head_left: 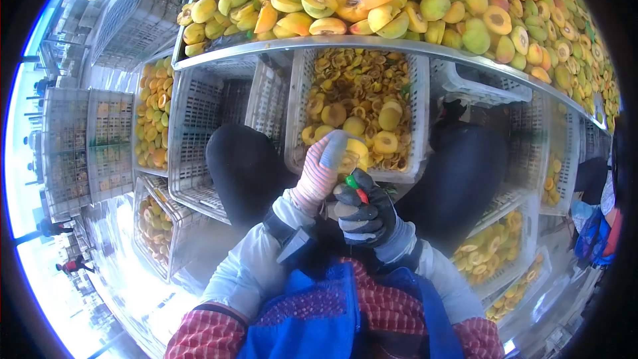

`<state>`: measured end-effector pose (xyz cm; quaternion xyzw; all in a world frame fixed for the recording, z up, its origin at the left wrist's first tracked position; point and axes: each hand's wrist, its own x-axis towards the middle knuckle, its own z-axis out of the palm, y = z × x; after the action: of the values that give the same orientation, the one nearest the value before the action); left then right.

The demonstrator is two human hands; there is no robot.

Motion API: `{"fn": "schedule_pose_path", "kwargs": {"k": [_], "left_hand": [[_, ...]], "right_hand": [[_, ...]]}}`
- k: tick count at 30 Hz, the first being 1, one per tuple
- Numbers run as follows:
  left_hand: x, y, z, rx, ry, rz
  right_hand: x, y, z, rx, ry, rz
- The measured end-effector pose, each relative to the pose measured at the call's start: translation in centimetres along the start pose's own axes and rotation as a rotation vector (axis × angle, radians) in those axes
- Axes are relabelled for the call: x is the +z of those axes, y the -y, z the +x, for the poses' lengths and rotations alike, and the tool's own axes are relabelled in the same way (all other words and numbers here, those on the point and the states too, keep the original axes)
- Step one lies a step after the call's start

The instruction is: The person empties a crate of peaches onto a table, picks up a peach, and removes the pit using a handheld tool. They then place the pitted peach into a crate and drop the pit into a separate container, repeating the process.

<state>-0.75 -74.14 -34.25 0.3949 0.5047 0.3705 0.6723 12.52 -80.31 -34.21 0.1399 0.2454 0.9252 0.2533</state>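
My left hand (319,171), in a pink-and-white striped glove with bluish fingertips, is closed around a yellow peach half (357,153). My right hand (367,213), in a grey and black glove, grips a small tool with a green and red handle (356,188) just below the fruit. The tool's working end cannot be made out. Both hands are close together over the near end of a white plastic crate (420,100) between my knees. Inside that crate lie dark peach scraps (359,83) and several yellow pieces.
A metal-edged table (372,42) heaped with halved peaches (399,0) spans the far side. Crates stand left and right, among them a white crate (193,133) by my left knee. Peach-filled crates (492,246) sit at the right. Another person's blue clothing (591,236) shows at far right.
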Motion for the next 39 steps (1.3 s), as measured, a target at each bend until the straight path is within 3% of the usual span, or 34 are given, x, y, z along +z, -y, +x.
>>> {"fn": "schedule_pose_path", "kwargs": {"k": [2, 3, 5, 6, 8, 10, 11, 12, 14, 16, 17, 20, 21, 22, 23, 26, 29, 32, 33, 36, 37, 38, 39], "left_hand": [[0.9, -0.6, -0.3, -0.112, -0.040, -0.268], [1.5, -0.9, -0.5, -0.255, -0.037, -0.665], [0.9, -0.4, -1.0, -0.224, -0.174, -0.591], [0.4, 0.0, -1.0, -0.212, -0.238, -0.549], [-1.9, -1.2, -1.8, -0.022, -0.330, -0.332], [-5.3, -4.5, -3.5, 0.272, -0.488, 0.033], [-8.1, -5.2, -3.2, 0.446, -0.650, -0.066], [-10.9, -7.4, -3.7, 0.436, -0.764, 0.147], [-16.6, -9.9, -3.0, 0.357, -0.901, 0.948], [-20.2, -10.2, -1.4, 0.006, -1.007, 1.873], [-19.9, -10.0, -0.6, 0.259, -1.022, 1.684], [-9.2, -8.3, 1.8, 0.106, -0.663, 1.656], [-6.5, -6.0, 3.4, 0.172, -0.439, 1.503], [-3.8, -3.8, 5.1, 0.197, -0.219, 1.319], [-1.9, -0.7, 7.7, -0.041, -0.061, 1.459], [1.1, 7.2, 13.2, -0.180, 0.294, 1.629], [1.2, 9.7, 15.1, -0.242, 0.249, 1.552], [-1.5, 12.6, 16.0, -0.011, -0.032, 1.165], [-1.3, 10.8, 14.8, 0.034, 0.004, 0.782], [1.2, 2.2, 8.7, -0.129, 0.052, 0.089], [1.3, 0.2, 7.2, -0.214, 0.004, -0.050], [1.2, -0.8, 6.0, -0.298, -0.045, -0.193], [0.9, -1.0, 5.4, -0.240, -0.118, -0.223]], "right_hand": [[-0.2, -0.1, 0.2, -0.033, 0.048, -0.063], [0.1, 0.0, 0.3, -0.072, 0.108, -0.077], [0.7, 0.4, 0.1, -0.144, 0.231, -0.099], [0.4, 0.7, -0.2, -0.193, 0.134, -0.074], [-1.5, 1.4, -0.9, -0.299, -0.062, -0.015], [-2.1, 1.7, -1.2, -0.273, -0.002, -0.042], [-1.5, 1.5, -1.2, -0.263, -0.007, -0.083], [-1.0, 1.2, -1.4, -0.260, -0.014, -0.120], [-0.8, 1.3, -1.8, -0.247, -0.147, -0.132], [-1.9, 2.2, -1.6, -0.194, -0.182, -0.123], [-2.3, 2.4, -1.4, -0.162, -0.138, -0.148], [0.4, 1.1, -1.2, -0.230, -0.194, -0.524], [1.1, 1.1, -0.9, -0.240, -0.107, -0.700], [1.0, 1.4, -0.7, -0.213, -0.193, -0.703], [0.7, 1.7, -0.7, -0.187, -0.279, -0.703], [-0.7, 2.8, -1.2, -0.277, -0.390, -0.616], [0.4, 3.6, -1.6, -0.494, -0.525, -0.620], [-0.2, 3.9, -2.0, -0.552, -0.360, -0.429], [0.5, 4.1, -1.9, -0.534, -0.257, -0.415], [-1.7, 5.3, -1.0, -0.437, -0.426, -0.389], [-0.8, 4.9, -0.5, -0.482, -0.696, -0.460], [-0.2, 4.7, -0.5, -0.530, -0.732, -0.495], [0.2, 4.5, -0.6, -0.571, -0.768, -0.533]]}}
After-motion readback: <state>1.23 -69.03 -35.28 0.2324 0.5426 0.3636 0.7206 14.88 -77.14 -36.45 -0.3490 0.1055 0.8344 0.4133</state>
